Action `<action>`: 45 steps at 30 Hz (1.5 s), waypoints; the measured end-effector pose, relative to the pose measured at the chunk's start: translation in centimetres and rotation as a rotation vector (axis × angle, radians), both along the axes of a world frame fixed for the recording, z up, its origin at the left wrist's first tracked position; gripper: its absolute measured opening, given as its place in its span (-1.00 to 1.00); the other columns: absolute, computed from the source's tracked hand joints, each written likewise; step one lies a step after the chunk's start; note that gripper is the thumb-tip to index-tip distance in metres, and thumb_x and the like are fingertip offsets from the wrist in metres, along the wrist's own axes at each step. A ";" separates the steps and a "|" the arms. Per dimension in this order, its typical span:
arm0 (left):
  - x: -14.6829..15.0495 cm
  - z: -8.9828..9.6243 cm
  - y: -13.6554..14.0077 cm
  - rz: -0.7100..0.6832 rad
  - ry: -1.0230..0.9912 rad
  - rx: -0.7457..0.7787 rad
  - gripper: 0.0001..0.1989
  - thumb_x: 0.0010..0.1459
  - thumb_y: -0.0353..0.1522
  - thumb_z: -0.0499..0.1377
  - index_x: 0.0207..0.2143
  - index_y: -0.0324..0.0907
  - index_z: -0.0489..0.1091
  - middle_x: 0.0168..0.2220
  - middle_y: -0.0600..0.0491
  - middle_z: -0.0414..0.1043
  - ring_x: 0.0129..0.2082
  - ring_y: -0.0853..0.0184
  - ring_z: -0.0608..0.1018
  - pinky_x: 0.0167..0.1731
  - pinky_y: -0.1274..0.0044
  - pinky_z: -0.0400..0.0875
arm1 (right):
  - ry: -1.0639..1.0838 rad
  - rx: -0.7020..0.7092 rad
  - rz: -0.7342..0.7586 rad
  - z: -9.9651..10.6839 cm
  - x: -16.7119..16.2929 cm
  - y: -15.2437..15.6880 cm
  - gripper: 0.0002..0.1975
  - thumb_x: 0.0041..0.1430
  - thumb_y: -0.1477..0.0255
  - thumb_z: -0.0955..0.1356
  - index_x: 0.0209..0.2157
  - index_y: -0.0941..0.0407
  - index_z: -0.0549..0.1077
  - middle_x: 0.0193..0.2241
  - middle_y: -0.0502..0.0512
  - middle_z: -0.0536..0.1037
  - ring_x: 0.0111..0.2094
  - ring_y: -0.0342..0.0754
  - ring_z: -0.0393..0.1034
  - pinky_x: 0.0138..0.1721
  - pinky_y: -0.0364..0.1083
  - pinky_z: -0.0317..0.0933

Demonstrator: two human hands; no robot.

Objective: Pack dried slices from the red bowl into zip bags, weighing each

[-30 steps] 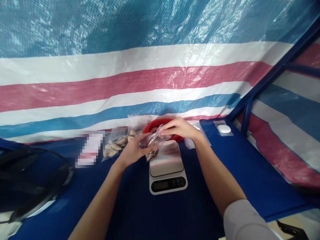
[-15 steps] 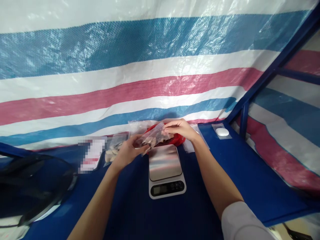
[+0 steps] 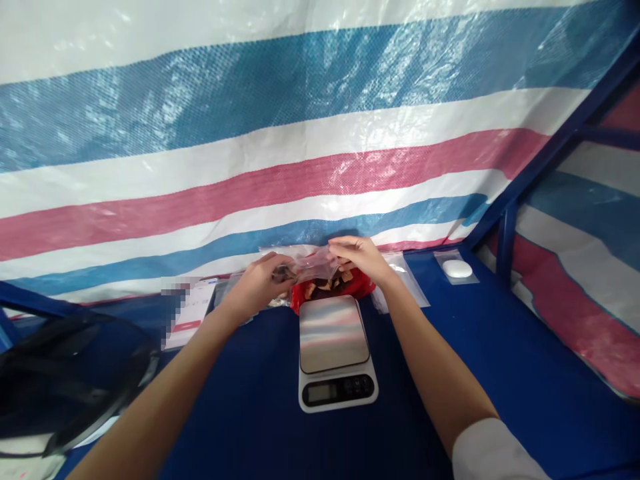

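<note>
A clear plastic zip bag (image 3: pixel 316 263) is stretched almost level between my hands. My left hand (image 3: pixel 257 288) is closed around its left end, where some brownish pieces show beside the fingers. At the other end, my right hand (image 3: pixel 361 257) pinches the bag's edge between thumb and fingers. Directly beneath lies an open red bag (image 3: pixel 364 283) with dried brown and tan slices in it. In front of that stands a white kitchen scale (image 3: pixel 334 333) with a bare metal plate. Its display is too dim to read.
Flat clear bags (image 3: pixel 407 283) lie right of the red bag. Farther right, a white rounded object (image 3: pixel 457 269) rests on a small clear bag. A phone-like white panel (image 3: pixel 193 313) and a black round-rimmed object (image 3: pixel 100 373) are on the left. Striped sheeting (image 3: pixel 280 180) hangs behind.
The zip bag has gone from slanting to nearly level. My left hand has wrapped further round its filled end, and more of the red bag's contents now show. The view has shifted slightly.
</note>
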State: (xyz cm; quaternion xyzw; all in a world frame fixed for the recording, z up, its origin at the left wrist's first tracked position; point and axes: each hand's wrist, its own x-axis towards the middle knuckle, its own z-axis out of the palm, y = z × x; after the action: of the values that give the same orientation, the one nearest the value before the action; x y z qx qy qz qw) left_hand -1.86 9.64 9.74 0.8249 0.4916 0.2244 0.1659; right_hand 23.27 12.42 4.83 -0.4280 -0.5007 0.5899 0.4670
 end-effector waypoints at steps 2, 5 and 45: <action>0.3 0.5 0.5 -0.028 0.044 -0.007 -0.70 0.12 -0.12 0.22 -0.20 -0.12 0.51 -0.23 0.00 0.53 -0.33 0.25 0.57 -0.26 0.46 0.48 | 0.007 -0.015 -0.024 -0.3 0.4 0.2 -0.65 0.14 0.34 0.48 -0.04 0.12 0.55 -0.33 0.10 0.68 -0.38 -0.09 0.59 -0.41 -0.19 0.44; 0.7 1.0 1.3 -0.062 0.086 -0.025 -0.69 0.13 -0.12 0.22 -0.18 -0.10 0.51 -0.19 -0.02 0.53 -0.29 0.22 0.57 -0.24 0.43 0.49 | -0.003 -0.018 -0.033 -1.0 1.1 0.6 -0.68 0.14 0.29 0.47 -0.09 0.11 0.58 -0.34 0.10 0.68 -0.40 -0.09 0.57 -0.42 -0.17 0.44; 0.3 0.3 4.6 0.100 -0.220 -0.205 -0.61 0.01 -0.05 0.33 -0.23 -0.14 0.60 -0.19 -0.04 0.65 -0.19 0.15 0.65 -0.13 0.39 0.54 | -0.344 0.233 -0.140 -3.9 0.0 1.8 -0.84 0.09 0.30 0.45 -0.40 0.07 0.65 -0.45 0.06 0.65 -0.45 -0.02 0.51 -0.44 -0.12 0.38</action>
State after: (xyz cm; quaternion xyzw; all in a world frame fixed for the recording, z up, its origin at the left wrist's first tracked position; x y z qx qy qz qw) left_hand -1.52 14.24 10.00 0.7487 0.5311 0.2701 0.2906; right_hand 23.31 14.20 0.90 -0.4991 -0.6072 0.4123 0.4607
